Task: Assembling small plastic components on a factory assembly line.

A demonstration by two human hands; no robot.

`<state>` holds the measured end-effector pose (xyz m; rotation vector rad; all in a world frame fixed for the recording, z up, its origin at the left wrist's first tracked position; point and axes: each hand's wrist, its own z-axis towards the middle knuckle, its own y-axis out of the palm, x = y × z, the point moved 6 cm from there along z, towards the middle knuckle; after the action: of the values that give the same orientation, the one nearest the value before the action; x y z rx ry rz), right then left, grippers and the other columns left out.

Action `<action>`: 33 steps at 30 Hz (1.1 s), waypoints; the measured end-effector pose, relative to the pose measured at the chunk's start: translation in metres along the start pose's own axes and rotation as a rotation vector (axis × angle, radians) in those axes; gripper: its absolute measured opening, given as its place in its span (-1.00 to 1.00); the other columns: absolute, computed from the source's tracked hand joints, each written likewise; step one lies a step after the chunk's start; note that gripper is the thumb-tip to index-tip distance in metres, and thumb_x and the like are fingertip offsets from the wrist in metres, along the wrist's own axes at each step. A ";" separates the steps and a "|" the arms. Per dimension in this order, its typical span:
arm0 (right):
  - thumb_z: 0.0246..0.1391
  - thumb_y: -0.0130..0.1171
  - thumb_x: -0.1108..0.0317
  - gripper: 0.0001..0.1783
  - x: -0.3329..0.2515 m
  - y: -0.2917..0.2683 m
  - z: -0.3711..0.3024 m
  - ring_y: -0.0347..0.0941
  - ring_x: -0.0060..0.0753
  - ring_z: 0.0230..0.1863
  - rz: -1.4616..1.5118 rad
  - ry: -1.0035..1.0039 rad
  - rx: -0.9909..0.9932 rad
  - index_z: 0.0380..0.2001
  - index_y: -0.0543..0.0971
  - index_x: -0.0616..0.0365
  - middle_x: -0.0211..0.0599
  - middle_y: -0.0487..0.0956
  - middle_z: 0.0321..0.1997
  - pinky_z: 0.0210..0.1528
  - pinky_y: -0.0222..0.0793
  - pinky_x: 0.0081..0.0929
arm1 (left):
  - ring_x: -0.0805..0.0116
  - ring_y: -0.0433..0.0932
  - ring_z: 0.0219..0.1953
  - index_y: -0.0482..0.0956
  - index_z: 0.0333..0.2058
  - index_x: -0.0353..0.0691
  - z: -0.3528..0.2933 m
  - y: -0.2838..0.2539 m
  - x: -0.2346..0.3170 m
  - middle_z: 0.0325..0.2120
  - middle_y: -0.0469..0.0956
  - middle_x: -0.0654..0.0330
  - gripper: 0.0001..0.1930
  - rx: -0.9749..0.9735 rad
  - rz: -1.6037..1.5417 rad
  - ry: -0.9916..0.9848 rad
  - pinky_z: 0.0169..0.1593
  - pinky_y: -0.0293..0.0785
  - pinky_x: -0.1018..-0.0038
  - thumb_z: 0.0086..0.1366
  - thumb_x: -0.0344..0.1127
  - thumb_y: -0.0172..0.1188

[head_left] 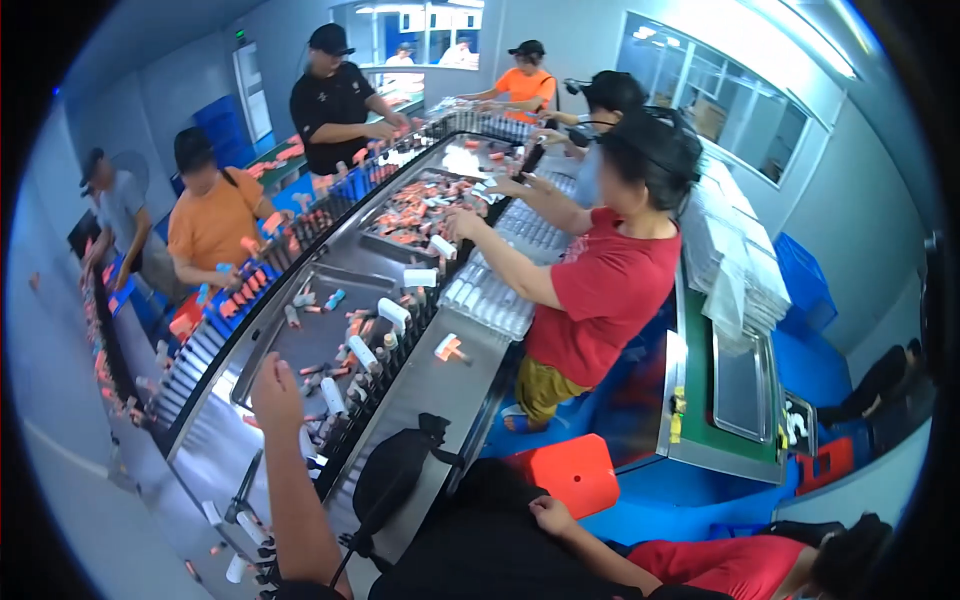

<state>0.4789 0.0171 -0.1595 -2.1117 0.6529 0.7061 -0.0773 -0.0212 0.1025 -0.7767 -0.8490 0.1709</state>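
Left of the frame's centre, the left hand [276, 395] appeared over the metal tray [322, 338]; whether its grip was spread or pinching, I couldn't tell. White tubes [362, 354] lay rightward. Lower centre-right, the right hand [551, 515] looked curled, contents unclear.

"What's the desk [430, 390] made of?"
"Smooth metal, by its look, with a bright sheen. The shallow parts tray [290, 343] looks metal too, but duller."
"And the stool [562, 468]?"
"Smooth plastic, I'd say. The packing trays [488, 302] seem thin, clear, glossy plastic; the red shirt [622, 265] is matt cloth."
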 end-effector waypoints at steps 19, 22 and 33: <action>0.23 0.13 0.21 -0.71 0.031 0.016 0.032 0.63 -0.16 -0.10 0.004 0.070 0.060 -0.17 0.68 0.18 -0.05 0.69 -0.21 0.02 0.50 -0.28 | -0.10 0.60 -0.14 0.52 -0.03 -0.34 0.019 0.025 -0.015 -0.16 0.62 -0.11 -0.72 -0.146 0.026 -0.118 -0.06 0.49 0.19 0.45 -0.28 -0.03; 0.22 0.13 0.21 -0.70 0.028 0.022 0.035 0.64 -0.16 -0.12 -0.052 0.049 0.038 -0.16 0.68 0.17 -0.05 0.69 -0.24 -0.01 0.51 -0.27 | -0.14 0.59 -0.04 0.51 0.01 -0.32 0.011 0.043 -0.054 -0.08 0.60 -0.14 -0.67 -0.080 0.206 -0.012 0.02 0.46 0.09 0.46 -0.24 -0.06; 0.15 0.10 0.14 -0.64 0.055 -0.007 0.019 0.64 0.02 -0.05 -0.107 0.145 0.139 -0.17 0.70 0.14 0.10 0.68 -0.19 0.05 0.52 -0.12 | -0.13 0.59 -0.10 0.57 -0.06 -0.35 0.015 0.150 -0.090 -0.11 0.61 -0.12 -0.68 -0.669 0.987 0.431 0.04 0.47 0.15 0.46 -0.25 -0.06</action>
<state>0.5180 0.0250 -0.2029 -2.0645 0.6425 0.4390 -0.1242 0.0564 -0.0481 -1.7555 -0.0250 0.5819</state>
